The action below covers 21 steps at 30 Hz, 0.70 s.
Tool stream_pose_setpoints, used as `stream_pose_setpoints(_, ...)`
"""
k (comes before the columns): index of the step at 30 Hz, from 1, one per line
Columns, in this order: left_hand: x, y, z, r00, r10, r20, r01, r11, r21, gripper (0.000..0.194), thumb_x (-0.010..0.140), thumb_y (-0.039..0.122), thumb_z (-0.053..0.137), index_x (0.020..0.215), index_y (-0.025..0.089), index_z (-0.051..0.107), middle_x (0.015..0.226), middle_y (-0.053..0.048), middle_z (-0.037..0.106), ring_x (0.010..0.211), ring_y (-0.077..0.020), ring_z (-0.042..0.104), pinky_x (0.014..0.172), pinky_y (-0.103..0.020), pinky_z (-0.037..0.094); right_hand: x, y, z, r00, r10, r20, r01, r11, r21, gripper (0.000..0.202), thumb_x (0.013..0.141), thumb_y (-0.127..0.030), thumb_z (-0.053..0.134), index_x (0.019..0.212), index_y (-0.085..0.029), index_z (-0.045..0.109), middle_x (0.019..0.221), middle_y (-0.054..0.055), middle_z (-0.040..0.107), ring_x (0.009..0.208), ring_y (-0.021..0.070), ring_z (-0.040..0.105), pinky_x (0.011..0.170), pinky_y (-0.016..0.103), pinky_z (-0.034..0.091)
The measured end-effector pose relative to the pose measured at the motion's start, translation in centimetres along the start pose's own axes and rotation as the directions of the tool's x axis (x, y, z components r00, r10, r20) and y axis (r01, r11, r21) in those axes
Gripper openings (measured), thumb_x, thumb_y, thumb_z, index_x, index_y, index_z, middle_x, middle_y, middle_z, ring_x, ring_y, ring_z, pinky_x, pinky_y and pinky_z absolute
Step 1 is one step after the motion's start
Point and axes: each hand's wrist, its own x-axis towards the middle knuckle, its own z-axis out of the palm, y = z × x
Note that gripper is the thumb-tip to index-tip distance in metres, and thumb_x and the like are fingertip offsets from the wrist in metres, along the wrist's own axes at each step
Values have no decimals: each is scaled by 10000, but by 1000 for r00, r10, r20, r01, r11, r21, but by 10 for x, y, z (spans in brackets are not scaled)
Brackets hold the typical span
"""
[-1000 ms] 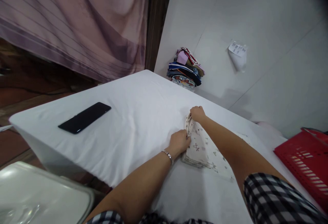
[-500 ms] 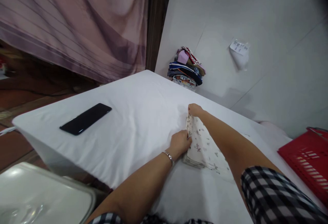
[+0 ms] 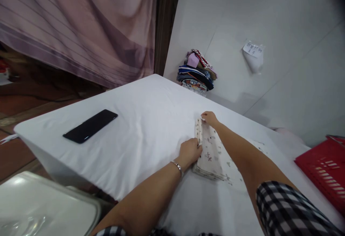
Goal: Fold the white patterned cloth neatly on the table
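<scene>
A cream cloth (image 3: 211,153) with a small scattered print lies on the white-covered table (image 3: 151,121), partly folded into layers along its left edge. My left hand (image 3: 190,150), with a bracelet at the wrist, is closed on the near part of that layered edge. My right hand (image 3: 209,118) pinches the cloth at the far end of the same edge. The right forearm covers part of the cloth, which spreads out flat toward the right.
A black phone (image 3: 90,126) lies at the left of the table. Stacked folded clothes (image 3: 196,71) stand by the wall at the back. A red basket (image 3: 323,167) is on the right, a white stool or lid (image 3: 45,207) at lower left. A labelled paper (image 3: 253,57) hangs on the wall.
My right hand has shifted slightly right along the cloth's far end, uncovering the end of the folded edge. My left hand stays in place on the cloth.
</scene>
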Motion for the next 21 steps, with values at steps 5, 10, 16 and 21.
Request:
stream_pose_setpoints(5, 0, -1, 1, 1000, 11, -17, -11, 1000, 8, 200, 845, 317, 437, 900, 207, 595, 958, -49, 665, 882, -189, 613, 728, -284, 428, -9, 3, -4, 1000, -7, -7, 7, 999, -33, 248, 792, -221, 496, 887, -174, 720, 895, 46, 711, 852, 165, 625, 749, 221, 438)
stream_pose_setpoints(10, 0, 0, -1, 1000, 2, -3, -2, 1000, 6, 204, 842, 319, 436, 891, 207, 599, 955, -49, 669, 888, -188, 614, 732, -284, 430, -14, -2, 3, 999, -5, 54, 9, 998, -63, 216, 758, -172, 527, 849, -190, 722, 857, 25, 716, 830, 146, 632, 728, 190, 430)
stream_pose_setpoints(16, 0, 1, -2, 1000, 8, 3, -8, 1000, 5, 201, 837, 330, 444, 881, 211, 600, 952, -41, 672, 889, -188, 615, 734, -284, 431, -12, -8, -4, 998, 5, 55, 1, 995, -100, 241, 815, -213, 481, 927, -188, 693, 927, 36, 706, 877, 148, 624, 733, 201, 431)
stream_pose_setpoints(21, 0, -1, -1, 1000, 25, -15, -25, 1000, -1, 206, 840, 321, 435, 885, 211, 603, 938, -42, 672, 877, -191, 614, 732, -286, 430, -2, -19, -7, 997, 8, 82, 7, 985, -173, 319, 779, -363, 583, 1031, -181, 653, 1041, 77, 673, 942, 205, 607, 750, 264, 457)
